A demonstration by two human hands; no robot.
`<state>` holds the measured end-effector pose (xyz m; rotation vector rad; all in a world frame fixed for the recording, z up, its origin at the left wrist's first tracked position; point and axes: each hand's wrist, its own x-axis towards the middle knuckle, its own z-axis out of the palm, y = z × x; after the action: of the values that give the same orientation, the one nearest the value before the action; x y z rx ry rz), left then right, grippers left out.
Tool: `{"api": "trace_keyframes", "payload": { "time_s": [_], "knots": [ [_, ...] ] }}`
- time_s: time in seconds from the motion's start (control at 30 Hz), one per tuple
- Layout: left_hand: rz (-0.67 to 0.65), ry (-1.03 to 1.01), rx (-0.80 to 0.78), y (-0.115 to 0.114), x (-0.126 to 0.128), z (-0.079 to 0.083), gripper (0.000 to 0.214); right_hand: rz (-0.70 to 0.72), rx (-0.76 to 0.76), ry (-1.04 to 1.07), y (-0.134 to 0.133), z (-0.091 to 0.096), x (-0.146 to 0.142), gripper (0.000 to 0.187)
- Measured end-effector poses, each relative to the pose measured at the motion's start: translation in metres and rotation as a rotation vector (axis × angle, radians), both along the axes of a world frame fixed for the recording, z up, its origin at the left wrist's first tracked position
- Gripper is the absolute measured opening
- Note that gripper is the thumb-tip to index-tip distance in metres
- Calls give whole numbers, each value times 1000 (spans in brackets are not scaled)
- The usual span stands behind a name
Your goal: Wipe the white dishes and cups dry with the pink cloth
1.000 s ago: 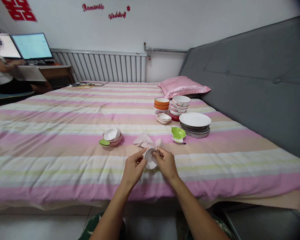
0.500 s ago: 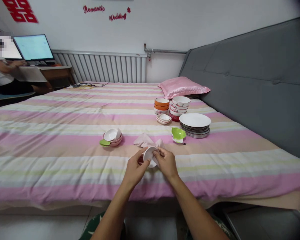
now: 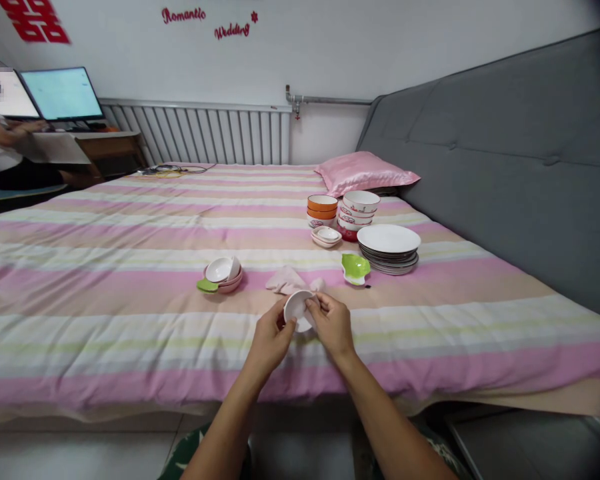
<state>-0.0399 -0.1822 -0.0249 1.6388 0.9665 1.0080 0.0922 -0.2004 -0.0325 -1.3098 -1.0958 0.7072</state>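
Between my two hands a small white bowl (image 3: 296,305) is tilted up, its hollow side facing me. My left hand (image 3: 271,339) grips its left edge, thumb on the near rim. At the other side, my right hand (image 3: 334,327) pinches the bowl's right edge, with the thumb pressed inside. Just beyond lies a crumpled pale pink cloth (image 3: 284,280); whether my right fingers touch its right end I cannot tell. Farther left, a small white bowl (image 3: 220,269) rests in pink dishes (image 3: 233,285) with a green handle-like piece (image 3: 207,286). A green leaf-shaped dish (image 3: 355,268) sits to the right.
Stacked plates (image 3: 389,239), orange bowls (image 3: 322,208), white patterned bowls (image 3: 361,201) and small pinkish dishes (image 3: 326,236) stand on the striped bedspread (image 3: 130,280). Behind them are a pink pillow (image 3: 367,173) and grey headboard (image 3: 500,147). A person (image 3: 0,143) sits by monitors at far left.
The white bowl has turned slightly in my hands, showing more of its hollow face. My grip stays much the same, and the whole view has shifted a little.
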Motion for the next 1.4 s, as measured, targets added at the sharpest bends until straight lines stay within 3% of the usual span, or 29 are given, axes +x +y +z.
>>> {"api": "trace_keyframes", "payload": {
  "time_s": [0.13, 0.43, 0.63, 0.87, 1.0, 1.17, 1.4],
  "knots": [
    [58, -6, -12, 2, -1, -5, 40, 15, 25, 25, -2, 2, -1, 29],
    [162, -360, -405, -6, 6, 9, 42, 103, 49, 178, -3, 7, -3, 38],
    [220, -382, -383, -7, 6, 12, 41, 186, 36, 267, -2, 6, -4, 47],
    [206, -258, -473, -14, 8, 19, 48, 81, -27, 249, -1, 0, -4, 45],
    [287, -274, -503, -14, 7, 23, 53, 0, -88, 243, 2, -6, -2, 39],
    [203, -357, -555, -12, 5, 24, 47, -143, -41, 84, 3, -6, 0, 36],
    [72, -566, -641, -11, 5, 24, 36, -131, 98, -250, -3, -3, -12, 38]
  ]
}}
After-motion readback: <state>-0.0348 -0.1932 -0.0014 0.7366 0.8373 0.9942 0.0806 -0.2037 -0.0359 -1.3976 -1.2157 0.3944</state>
